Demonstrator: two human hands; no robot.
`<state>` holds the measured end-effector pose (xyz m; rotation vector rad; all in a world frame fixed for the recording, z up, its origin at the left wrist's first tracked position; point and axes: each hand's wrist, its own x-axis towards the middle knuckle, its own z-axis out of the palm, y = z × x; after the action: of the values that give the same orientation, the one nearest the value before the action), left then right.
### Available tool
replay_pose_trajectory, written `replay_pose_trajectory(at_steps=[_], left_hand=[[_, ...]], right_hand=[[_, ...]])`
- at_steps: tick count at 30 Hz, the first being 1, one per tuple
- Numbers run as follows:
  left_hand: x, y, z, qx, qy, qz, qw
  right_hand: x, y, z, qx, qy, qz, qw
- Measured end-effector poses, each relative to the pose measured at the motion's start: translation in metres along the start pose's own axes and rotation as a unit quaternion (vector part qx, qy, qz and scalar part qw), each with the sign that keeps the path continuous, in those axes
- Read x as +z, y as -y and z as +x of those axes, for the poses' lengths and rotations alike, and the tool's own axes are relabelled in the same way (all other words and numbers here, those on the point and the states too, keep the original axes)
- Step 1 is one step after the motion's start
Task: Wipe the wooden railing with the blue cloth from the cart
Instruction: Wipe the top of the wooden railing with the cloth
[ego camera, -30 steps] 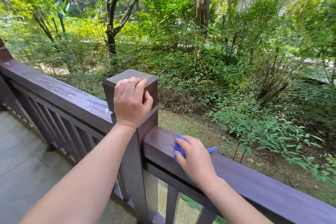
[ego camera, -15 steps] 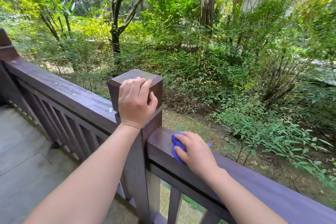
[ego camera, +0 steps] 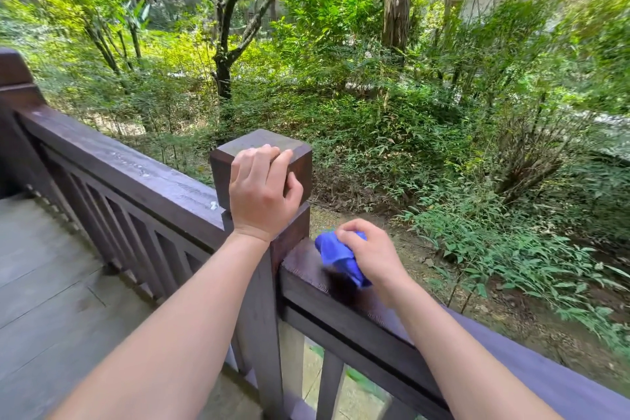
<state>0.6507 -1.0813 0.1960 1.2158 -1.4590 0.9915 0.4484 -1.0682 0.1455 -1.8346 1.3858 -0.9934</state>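
A dark brown wooden railing (ego camera: 511, 348) runs from the left edge down to the lower right, broken by a square post (ego camera: 262, 150). My left hand (ego camera: 262, 194) grips the near top edge of the post. My right hand (ego camera: 371, 256) presses a bunched blue cloth (ego camera: 335, 254) onto the top of the rail just right of the post. The cloth is partly hidden under my fingers. The rail section left of the post (ego camera: 136, 170) shows pale streaks on top.
Grey deck boards (ego camera: 51, 283) lie to the left behind the railing's slats. Beyond the rail the ground drops to bare soil (ego camera: 426, 249), dense shrubs and trees. Another post (ego camera: 13, 78) stands at the far left. No cart is in view.
My right hand has slid the blue cloth left along the rail toward the post and lifted its fingers slightly. My left hand stays on the post. The view has shifted a little to the right.
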Motion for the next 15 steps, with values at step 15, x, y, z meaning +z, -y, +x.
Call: replay_pose_trajectory(at_steps=[15], left_hand=[[0.002,-0.004,-0.001,-0.003,-0.002,-0.003,1.0]], right_hand=[[0.025,-0.023,0.013,-0.198,0.019,-0.261,0.945]])
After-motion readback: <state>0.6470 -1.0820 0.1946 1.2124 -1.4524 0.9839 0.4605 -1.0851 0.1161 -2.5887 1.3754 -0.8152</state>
